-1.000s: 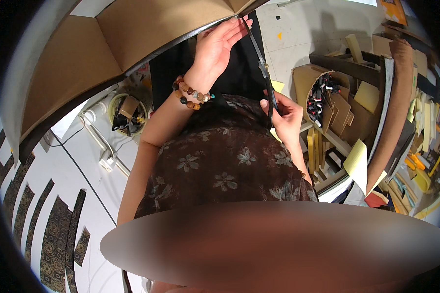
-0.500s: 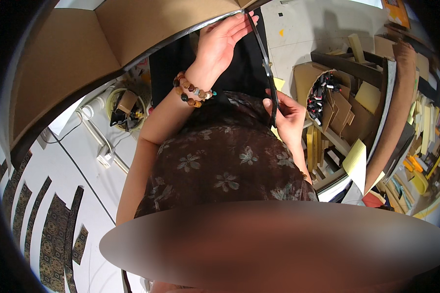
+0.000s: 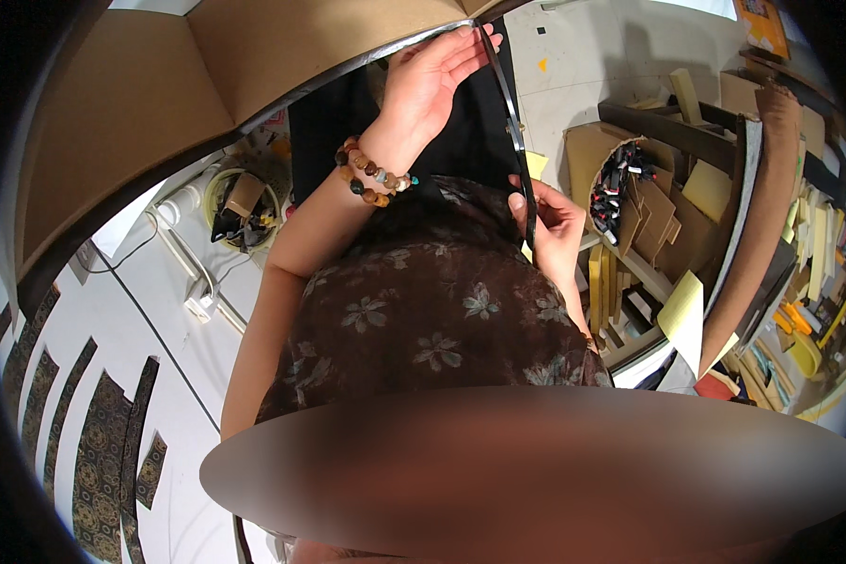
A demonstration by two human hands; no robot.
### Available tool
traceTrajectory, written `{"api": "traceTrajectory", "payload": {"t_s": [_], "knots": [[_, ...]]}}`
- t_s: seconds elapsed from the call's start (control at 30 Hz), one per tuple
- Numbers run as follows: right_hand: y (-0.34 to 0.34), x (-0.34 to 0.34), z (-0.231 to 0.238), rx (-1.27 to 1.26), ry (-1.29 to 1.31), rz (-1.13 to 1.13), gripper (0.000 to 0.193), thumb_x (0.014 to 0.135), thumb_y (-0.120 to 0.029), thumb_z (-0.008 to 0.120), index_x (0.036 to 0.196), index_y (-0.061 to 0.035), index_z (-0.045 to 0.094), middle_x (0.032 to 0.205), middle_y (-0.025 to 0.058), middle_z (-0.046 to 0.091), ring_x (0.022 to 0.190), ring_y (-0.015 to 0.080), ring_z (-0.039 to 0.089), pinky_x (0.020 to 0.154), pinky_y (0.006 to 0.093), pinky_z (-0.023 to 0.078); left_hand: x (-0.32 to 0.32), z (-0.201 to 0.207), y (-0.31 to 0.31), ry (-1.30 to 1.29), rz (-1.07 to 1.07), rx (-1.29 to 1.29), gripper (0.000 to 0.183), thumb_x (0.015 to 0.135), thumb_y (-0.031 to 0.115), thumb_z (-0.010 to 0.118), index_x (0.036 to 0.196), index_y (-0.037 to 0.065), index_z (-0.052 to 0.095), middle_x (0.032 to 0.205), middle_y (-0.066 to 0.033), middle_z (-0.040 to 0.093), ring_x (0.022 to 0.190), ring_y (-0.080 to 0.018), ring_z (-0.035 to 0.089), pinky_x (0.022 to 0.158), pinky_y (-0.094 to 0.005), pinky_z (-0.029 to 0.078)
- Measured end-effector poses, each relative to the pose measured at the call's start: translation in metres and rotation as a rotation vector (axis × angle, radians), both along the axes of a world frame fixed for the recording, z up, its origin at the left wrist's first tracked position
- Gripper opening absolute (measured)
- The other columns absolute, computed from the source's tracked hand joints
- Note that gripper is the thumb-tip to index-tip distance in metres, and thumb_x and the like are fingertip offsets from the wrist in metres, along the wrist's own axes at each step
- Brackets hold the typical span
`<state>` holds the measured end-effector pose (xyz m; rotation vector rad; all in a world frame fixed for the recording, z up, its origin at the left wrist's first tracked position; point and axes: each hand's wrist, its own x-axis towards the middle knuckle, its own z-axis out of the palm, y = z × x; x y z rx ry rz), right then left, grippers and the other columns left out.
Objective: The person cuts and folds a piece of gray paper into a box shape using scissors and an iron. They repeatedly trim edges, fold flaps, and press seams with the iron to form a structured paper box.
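Observation:
A large brown cardboard box (image 3: 291, 66) with a dark, shiny edge spans the upper left. My left hand (image 3: 428, 86) reaches up to its rim, palm turned up and fingers stretched out, thumb near the box corner. A narrow black strip (image 3: 507, 89) runs down from that corner, crossing the left fingertips. Its lower end is pinched between the thumb and fingers of my right hand (image 3: 556, 228), close to my body. Two beaded bracelets circle my left wrist. Part of the left hand's grip is hidden at the rim.
Patterned dark fabric pieces (image 3: 103, 461) lie on the white surface at left, near a power strip (image 3: 200, 299) and a yellowish bin (image 3: 218, 211). At right stand a cardboard container of markers (image 3: 611, 193), cardboard scraps, yellow paper and a long brown cardboard piece (image 3: 761, 207).
The black strip has turned slightly and its upper part has shifted a little right. The left hand has moved slightly right; the right hand keeps its pinch.

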<state>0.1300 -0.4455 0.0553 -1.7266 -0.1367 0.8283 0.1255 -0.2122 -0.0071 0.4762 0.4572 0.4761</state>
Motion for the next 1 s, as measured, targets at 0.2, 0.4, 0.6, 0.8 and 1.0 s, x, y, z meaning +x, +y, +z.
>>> {"api": "traceTrajectory", "payload": {"t_s": [0.2,0.4,0.6,0.8,1.0], "knots": [[0.0036,-0.0017,-0.0033,0.005,0.019,-0.01,0.03,0.088,-0.009,0.079,0.113,0.0056,0.07,0.077,-0.0071,0.062,0.068,-0.0012,0.049,0.06,0.0155,0.037,-0.0008,-0.0035,0.0006,0.002,0.017,0.007,0.027,0.101,0.011,0.056,0.118,-0.009,0.063,0.124,-0.0232,0.066,0.117,-0.0338,0.065,0.108,-0.0434,0.049],[0.0051,-0.0011,-0.0057,0.019,0.032,-0.003,0.031,0.089,-0.009,0.079,0.115,0.006,0.07,0.078,-0.0072,0.062,0.068,-0.0014,0.049,0.06,0.0155,0.036,0.0,-0.0055,0.0012,-0.004,0.017,-0.001,0.026,0.1,0.01,0.057,0.117,-0.009,0.063,0.125,-0.0232,0.066,0.117,-0.0335,0.065,0.108,-0.0432,0.049],[0.005,-0.0019,-0.007,0.011,0.029,-0.005,0.031,0.089,-0.009,0.078,0.115,0.006,0.069,0.078,-0.0079,0.062,0.068,-0.0016,0.049,0.06,0.0148,0.036,-0.0006,-0.0058,0.0014,-0.018,0.018,-0.003,0.026,0.1,0.01,0.057,0.117,-0.009,0.063,0.124,-0.0232,0.066,0.117,-0.0333,0.064,0.109,-0.0429,0.049],[0.0059,-0.0023,-0.0067,0.005,0.021,-0.009,0.031,0.09,-0.007,0.077,0.116,0.0068,0.069,0.079,-0.0081,0.061,0.07,-0.0019,0.049,0.062,0.0142,0.037,-0.0002,-0.0069,0.0018,-0.009,0.012,-0.007,0.027,0.1,0.009,0.057,0.118,-0.01,0.063,0.124,-0.0225,0.066,0.117,-0.0324,0.065,0.109,-0.0418,0.048],[0.0063,-0.0017,-0.0065,-0.024,0.016,-0.01,0.032,0.089,-0.007,0.077,0.117,0.0073,0.068,0.079,-0.0076,0.062,0.07,-0.0017,0.05,0.063,0.0141,0.038,-0.0003,-0.0092,0.0022,-0.012,-0.004,-0.008,0.029,0.1,0.01,0.056,0.121,-0.01,0.062,0.124,-0.0218,0.066,0.117,-0.0311,0.065,0.109,-0.0407,0.048]]}}
